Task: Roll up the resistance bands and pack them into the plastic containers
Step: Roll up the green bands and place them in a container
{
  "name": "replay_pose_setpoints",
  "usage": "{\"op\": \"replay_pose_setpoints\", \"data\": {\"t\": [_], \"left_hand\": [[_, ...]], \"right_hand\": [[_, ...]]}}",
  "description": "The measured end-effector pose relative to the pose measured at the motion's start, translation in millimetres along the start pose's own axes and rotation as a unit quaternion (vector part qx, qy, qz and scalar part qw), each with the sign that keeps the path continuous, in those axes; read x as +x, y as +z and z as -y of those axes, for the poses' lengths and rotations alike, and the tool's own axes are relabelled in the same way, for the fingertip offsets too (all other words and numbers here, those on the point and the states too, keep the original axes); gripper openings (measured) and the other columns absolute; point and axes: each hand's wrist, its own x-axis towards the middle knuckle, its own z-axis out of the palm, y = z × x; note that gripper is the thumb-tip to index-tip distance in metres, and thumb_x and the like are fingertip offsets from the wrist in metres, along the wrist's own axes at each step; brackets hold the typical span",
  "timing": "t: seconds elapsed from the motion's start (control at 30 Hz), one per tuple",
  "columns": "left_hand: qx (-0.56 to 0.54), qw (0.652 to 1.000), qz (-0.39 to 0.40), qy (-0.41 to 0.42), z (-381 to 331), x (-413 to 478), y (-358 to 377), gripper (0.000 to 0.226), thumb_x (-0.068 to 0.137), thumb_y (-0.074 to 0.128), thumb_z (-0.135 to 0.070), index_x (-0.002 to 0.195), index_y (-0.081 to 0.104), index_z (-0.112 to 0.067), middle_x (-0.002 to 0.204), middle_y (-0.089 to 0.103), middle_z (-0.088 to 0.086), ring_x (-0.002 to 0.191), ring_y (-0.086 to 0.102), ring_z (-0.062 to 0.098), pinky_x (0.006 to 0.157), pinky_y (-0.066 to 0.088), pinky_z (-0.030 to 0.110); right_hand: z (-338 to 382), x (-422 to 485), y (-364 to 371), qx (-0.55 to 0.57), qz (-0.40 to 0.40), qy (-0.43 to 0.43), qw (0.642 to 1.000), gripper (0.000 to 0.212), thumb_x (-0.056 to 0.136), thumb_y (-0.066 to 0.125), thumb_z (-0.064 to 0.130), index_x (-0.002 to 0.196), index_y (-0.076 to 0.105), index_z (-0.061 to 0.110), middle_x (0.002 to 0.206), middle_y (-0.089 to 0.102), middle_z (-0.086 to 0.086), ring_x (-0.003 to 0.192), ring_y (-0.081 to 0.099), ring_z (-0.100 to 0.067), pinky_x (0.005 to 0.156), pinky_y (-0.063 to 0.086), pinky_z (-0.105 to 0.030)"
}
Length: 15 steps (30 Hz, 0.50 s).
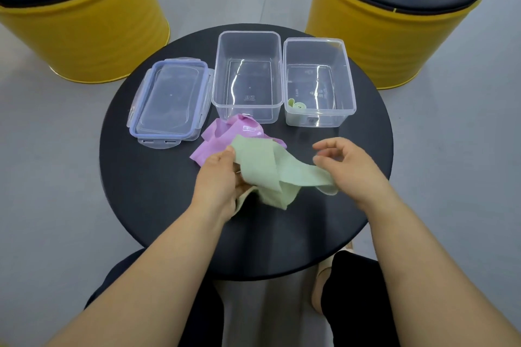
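Clear far-right container (348,79) holds a green roll (296,105); left hand (220,177) grips a green band (262,166), right hand (352,166) unclear.

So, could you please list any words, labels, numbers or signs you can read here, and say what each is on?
Nothing here reads clearly.
White label on the pink band: print too blurred to read.
Moulded marks on the floor of the middle container: too small to read.
Moulded marks on the floor of the right container: too small to read.
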Motion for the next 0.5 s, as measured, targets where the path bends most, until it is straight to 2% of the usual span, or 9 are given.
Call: {"op": "replay_pose_setpoints", "data": {"t": [0.03, 0.1, 0.2, 0.27, 0.37, 0.43, 0.5], "left_hand": [[-0.006, 1.0, 0.02, -0.006, 0.4, -1.1, 0.7, 0.032, 0.103, 0.034, -0.024, 0.118, 0.055, -0.006, 0.094, 0.068, 0.01, 0.071, 0.067, 0.019, 0.058, 0.056, 0.028], [-0.022, 0.998, 0.05, -0.012, 0.7, -4.1, 3.1, 0.035, 0.103, 0.033, -0.025, 0.124, 0.05, -0.003, 0.095, 0.068, 0.012, 0.072, 0.07, 0.019, 0.06, 0.058, 0.028], [-0.022, 0.996, 0.089, -0.008, 2.6, -7.4, 7.9, 0.038, 0.103, 0.033, -0.025, 0.126, 0.047, 0.003, 0.1, 0.068, 0.018, 0.077, 0.071, 0.02, 0.068, 0.059, 0.028], [-0.014, 0.995, 0.095, 0.007, 3.5, -6.8, 9.3, 0.039, 0.102, 0.034, -0.025, 0.126, 0.047, 0.003, 0.099, 0.069, 0.017, 0.077, 0.071, 0.02, 0.069, 0.059, 0.028], [-0.036, 0.998, 0.031, 0.029, -0.3, -2.5, 6.1, 0.029, 0.102, 0.037, -0.024, 0.114, 0.054, -0.004, 0.085, 0.069, 0.007, 0.068, 0.07, 0.014, 0.064, 0.058, 0.026], [-0.092, 0.995, -0.033, 0.023, -5.3, 4.0, -1.2, 0.024, 0.102, 0.038, -0.021, 0.098, 0.059, -0.01, 0.073, 0.071, 0.002, 0.063, 0.07, 0.011, 0.062, 0.055, 0.026], [-0.134, 0.987, -0.085, 0.025, -9.7, 10.8, -9.3, 0.023, 0.101, 0.04, -0.02, 0.089, 0.059, -0.013, 0.065, 0.071, -0.001, 0.062, 0.069, 0.012, 0.06, 0.053, 0.026]], "right_hand": [[0.6, -1.1, 1.6, -0.034, -0.042, -0.029, 0.998, 0.003, 0.088, 0.061, 0.027, 0.09, 0.063, 0.028, 0.098, 0.059, 0.005, 0.081, 0.053, -0.007, 0.068, 0.044, -0.023], [3.4, -6.0, 5.9, -0.047, -0.066, -0.061, 0.995, 0.018, 0.086, 0.062, 0.039, 0.08, 0.063, 0.023, 0.089, 0.059, 0.008, 0.075, 0.051, -0.004, 0.068, 0.042, -0.02], [7.6, -16.6, 18.6, -0.029, 0.05, -0.026, 0.998, 0.038, 0.079, 0.066, 0.049, 0.083, 0.064, 0.011, 0.078, 0.06, 0.005, 0.065, 0.053, -0.006, 0.063, 0.045, -0.016], [4.6, -18.5, 26.1, 0.006, 0.077, -0.035, 0.996, 0.031, 0.078, 0.072, 0.037, 0.086, 0.063, 0.009, 0.081, 0.064, 0.001, 0.07, 0.056, -0.006, 0.07, 0.047, -0.022], [6.4, -11.8, 21.5, 0.138, 0.046, -0.019, 0.989, 0.012, 0.085, 0.067, 0.019, 0.078, 0.059, 0.014, 0.069, 0.065, 0.009, 0.064, 0.058, -0.001, 0.07, 0.046, -0.019], [8.4, -5.5, 12.6, 0.249, 0.007, 0.012, 0.968, 0.016, 0.09, 0.059, 0.014, 0.075, 0.056, 0.017, 0.066, 0.065, 0.008, 0.062, 0.06, -0.004, 0.068, 0.048, -0.019], [7.9, 0.1, 0.9, 0.33, -0.039, 0.036, 0.942, 0.015, 0.093, 0.054, 0.012, 0.078, 0.054, 0.016, 0.07, 0.064, 0.003, 0.063, 0.061, -0.009, 0.065, 0.049, -0.022]]}}
